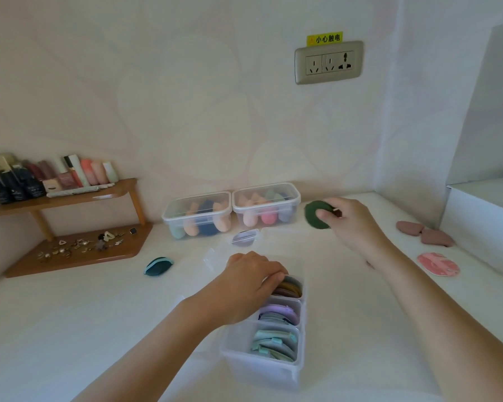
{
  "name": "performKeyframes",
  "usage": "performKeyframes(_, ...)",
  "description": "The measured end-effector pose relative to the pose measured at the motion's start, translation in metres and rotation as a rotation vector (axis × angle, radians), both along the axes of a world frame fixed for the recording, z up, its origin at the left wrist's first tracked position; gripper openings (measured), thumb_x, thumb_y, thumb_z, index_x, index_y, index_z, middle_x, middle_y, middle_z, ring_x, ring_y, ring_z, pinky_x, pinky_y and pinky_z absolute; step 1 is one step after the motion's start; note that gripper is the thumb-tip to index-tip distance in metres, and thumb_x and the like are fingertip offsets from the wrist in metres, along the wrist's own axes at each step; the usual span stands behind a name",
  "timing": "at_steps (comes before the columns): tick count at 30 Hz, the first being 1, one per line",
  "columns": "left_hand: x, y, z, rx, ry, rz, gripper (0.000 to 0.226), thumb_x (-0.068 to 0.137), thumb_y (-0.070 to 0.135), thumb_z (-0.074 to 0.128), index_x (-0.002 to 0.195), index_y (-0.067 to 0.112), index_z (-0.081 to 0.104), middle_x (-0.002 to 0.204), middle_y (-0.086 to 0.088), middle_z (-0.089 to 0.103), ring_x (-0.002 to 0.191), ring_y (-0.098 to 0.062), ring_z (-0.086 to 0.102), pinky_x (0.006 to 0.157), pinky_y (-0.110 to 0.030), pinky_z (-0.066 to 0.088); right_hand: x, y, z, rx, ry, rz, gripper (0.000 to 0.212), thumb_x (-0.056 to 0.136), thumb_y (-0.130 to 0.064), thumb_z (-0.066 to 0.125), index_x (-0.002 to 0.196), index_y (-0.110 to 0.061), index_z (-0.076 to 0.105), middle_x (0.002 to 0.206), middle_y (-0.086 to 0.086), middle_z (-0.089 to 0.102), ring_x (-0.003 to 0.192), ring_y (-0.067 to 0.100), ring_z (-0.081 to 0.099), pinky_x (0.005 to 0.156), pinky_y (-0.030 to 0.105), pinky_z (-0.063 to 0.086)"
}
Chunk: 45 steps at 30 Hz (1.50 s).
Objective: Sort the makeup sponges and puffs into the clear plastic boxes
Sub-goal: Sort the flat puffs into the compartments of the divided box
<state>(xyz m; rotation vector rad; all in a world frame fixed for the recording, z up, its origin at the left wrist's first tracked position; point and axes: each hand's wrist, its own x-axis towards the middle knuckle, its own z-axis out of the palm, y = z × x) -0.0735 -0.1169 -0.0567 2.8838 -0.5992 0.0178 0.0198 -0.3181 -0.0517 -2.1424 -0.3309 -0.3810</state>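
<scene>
The dark green puff (314,219) is off the table, at about one o'clock from the divided box (259,369), and my right hand (350,227) grasps it with the thumb across its face and the fingers behind. The divided box sits at six o'clock in my view with three compartments of upright puffs: teal nearest, lilac in the middle, brown and mustard farthest. My left hand (251,281) reaches into that far compartment with its fingers curled down over the puff edges. The fingertips are buried, so I cannot tell whether they pinch one.

Two lidded boxes (198,204) of sponges stand side by side against the wall at twelve o'clock. Just before them lies a small clear case (244,237) with something lilac inside, too blurred to name. A teal puff (158,266) lies loose at ten o'clock, a pink puff (438,264) at three and two brown puffs (424,233) touching at two.

The white table (84,314) meets pale walls. A wooden shelf (70,197) at nine o'clock carries bottles (41,178), and a socket (328,62) sits high at one o'clock.
</scene>
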Motion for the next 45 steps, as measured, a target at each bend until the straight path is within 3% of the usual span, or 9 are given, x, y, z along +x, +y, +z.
performKeyframes(3, 0.0, 0.0, -0.001, 0.003, -0.002, 0.01, 0.036, 0.102, 0.034, 0.027, 0.123, 0.029, 0.056, 0.115, 0.005, 0.06, 0.103, -0.011, 0.049, 0.096, -0.025, 0.034, -0.031, 0.016, 0.012, -0.093, 0.007, 0.233, 0.014, 0.088, -0.018, 0.065, 0.099, -0.018, 0.071, 0.082, -0.007, 0.067, 0.071, 0.005, 0.055, 0.066, 0.014, 0.037)
performKeyframes(6, 0.0, -0.002, -0.001, 0.009, -0.02, 0.023, 0.037, 0.102, 0.033, 0.028, 0.122, 0.026, 0.058, 0.114, 0.002, 0.061, 0.101, -0.013, 0.05, 0.093, -0.026, 0.036, -0.045, 0.032, 0.007, -0.253, -0.016, 0.18, 0.017, 0.081, -0.021, 0.072, 0.098, -0.019, 0.07, 0.074, -0.012, 0.056, 0.059, -0.004, 0.047, 0.055, 0.007, 0.033)
performKeyframes(15, -0.003, 0.001, -0.004, -0.233, -0.029, 0.056, 0.028, 0.097, 0.034, 0.045, 0.115, 0.025, 0.065, 0.112, 0.006, 0.068, 0.098, -0.009, 0.061, 0.092, -0.025, 0.048, -0.061, 0.055, 0.007, -0.696, -0.049, 0.179, 0.023, 0.09, -0.013, 0.051, 0.104, -0.011, 0.07, 0.095, 0.008, 0.06, 0.09, 0.024, 0.056, 0.066, 0.021, 0.032)
performKeyframes(21, -0.006, 0.002, -0.003, -0.219, -0.043, 0.076, 0.028, 0.095, 0.037, 0.048, 0.114, 0.024, 0.064, 0.114, 0.005, 0.067, 0.102, -0.011, 0.06, 0.093, -0.03, 0.048, -0.072, 0.059, 0.017, -0.969, -0.128, 0.125, 0.018, 0.087, -0.005, 0.05, 0.094, -0.007, 0.067, 0.059, -0.001, 0.029, 0.055, 0.017, 0.034, 0.051, 0.023, 0.023)
performKeyframes(24, -0.009, 0.003, -0.004, -0.192, -0.068, 0.073, 0.026, 0.095, 0.039, 0.047, 0.111, 0.025, 0.063, 0.113, 0.006, 0.064, 0.101, -0.011, 0.058, 0.092, -0.028, 0.047, -0.071, 0.057, 0.019, -0.925, -0.043, 0.192, 0.019, 0.086, -0.005, 0.052, 0.097, -0.007, 0.068, 0.067, 0.003, 0.043, 0.06, 0.02, 0.039, 0.047, 0.02, 0.018)
performKeyframes(32, -0.018, 0.004, 0.0, -0.16, -0.058, 0.078, 0.029, 0.097, 0.037, 0.042, 0.12, 0.026, 0.058, 0.123, 0.006, 0.061, 0.109, -0.012, 0.056, 0.093, -0.022, 0.041, -0.069, 0.057, 0.024, -0.92, 0.177, 0.361, 0.025, 0.086, -0.005, 0.043, 0.09, -0.007, 0.068, 0.089, 0.012, 0.063, 0.082, 0.029, 0.056, 0.061, 0.029, 0.039)
performKeyframes(36, -0.025, 0.013, 0.003, -0.171, -0.034, 0.08, 0.025, 0.096, 0.038, 0.046, 0.119, 0.029, 0.049, 0.121, 0.005, 0.063, 0.106, -0.014, 0.058, 0.091, -0.024, 0.045, -0.074, 0.058, 0.031, -0.895, 0.183, 0.427, 0.023, 0.092, -0.014, 0.048, 0.081, -0.012, 0.067, 0.063, -0.003, 0.048, 0.063, 0.017, 0.044, 0.051, 0.024, 0.03)
performKeyframes(42, -0.032, 0.047, 0.008, -0.105, 0.014, 0.114, 0.024, 0.097, 0.035, 0.044, 0.117, 0.036, 0.057, 0.12, 0.01, 0.062, 0.106, -0.006, 0.056, 0.094, -0.019, 0.045, -0.064, 0.058, 0.025, -0.287, 0.173, 0.402, 0.026, 0.089, -0.035, 0.062, 0.065, -0.028, 0.069, 0.063, -0.012, 0.066, 0.057, -0.004, 0.052, 0.055, 0.008, 0.037)
performKeyframes(45, -0.033, 0.066, 0.009, -0.071, 0.029, 0.182, 0.025, 0.098, 0.035, 0.043, 0.118, 0.035, 0.057, 0.121, 0.01, 0.061, 0.106, -0.006, 0.055, 0.092, -0.017, 0.043, -0.037, 0.058, 0.008, -0.122, 0.144, 0.262, 0.023, 0.09, -0.029, 0.061, 0.074, -0.018, 0.073, 0.072, -0.004, 0.069, 0.069, 0.006, 0.057, 0.063, 0.021, 0.041)
